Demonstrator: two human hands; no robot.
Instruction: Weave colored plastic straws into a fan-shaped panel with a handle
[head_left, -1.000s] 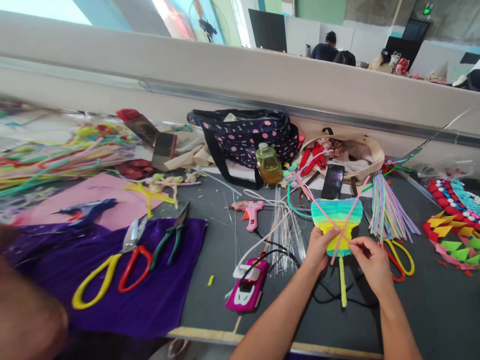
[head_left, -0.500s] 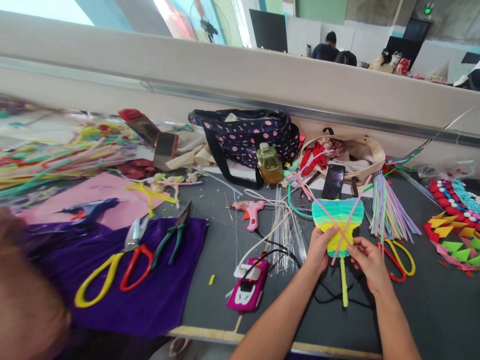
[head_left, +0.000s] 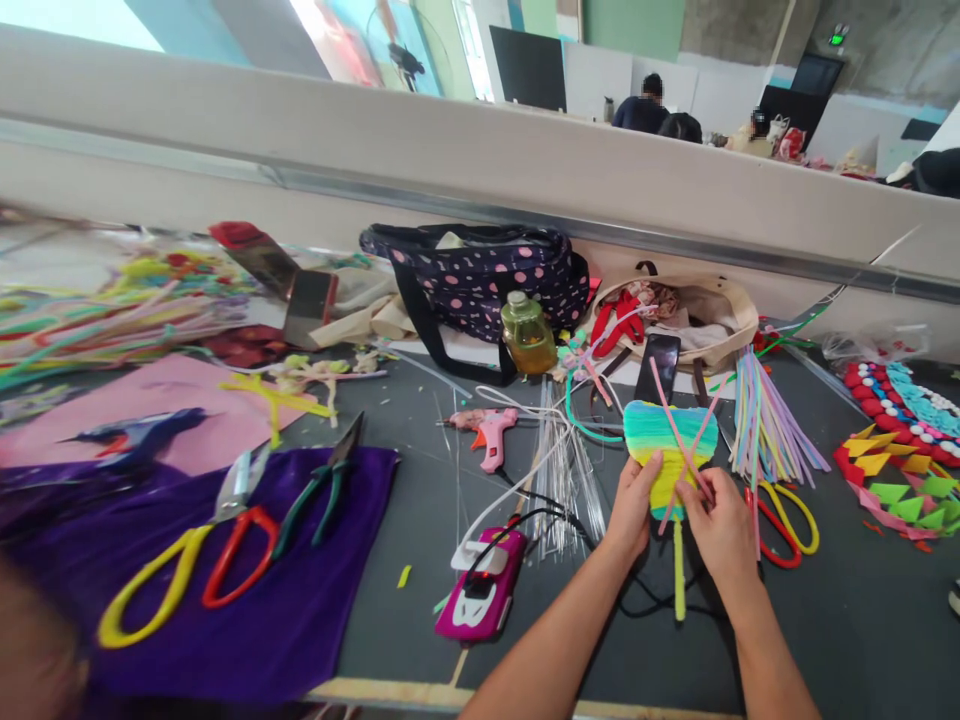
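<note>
A fan-shaped piece (head_left: 646, 432), banded turquoise to yellow and apparently made of pipe cleaners, is held above the table with its thin yellow handle (head_left: 679, 575) pointing down. My left hand (head_left: 632, 502) grips its lower left side, thumb on the front. Across its face two pink pipe cleaners (head_left: 672, 408) cross in an X. My right hand (head_left: 721, 520) is closed at the lower right of the piece, pinching the lower end of one pink pipe cleaner; its fingertips partly cover the crossing ends. Behind the piece lies a black phone (head_left: 660, 365).
Red-and-yellow scissors (head_left: 796, 520) and pastel pipe cleaners (head_left: 772, 420) lie to the right. A pink glue gun (head_left: 491, 432), magenta power strip (head_left: 480, 590), cords and wires sit left. Farther left are large scissors (head_left: 240, 500) and pliers (head_left: 330, 490) on purple cloth (head_left: 330, 610). A bottle (head_left: 529, 335) stands behind.
One pink pipe cleaner has turned steeper, its upper end now farther right. My right hand has shifted up and left over the piece's lower edge. The whole view has drifted slightly.
</note>
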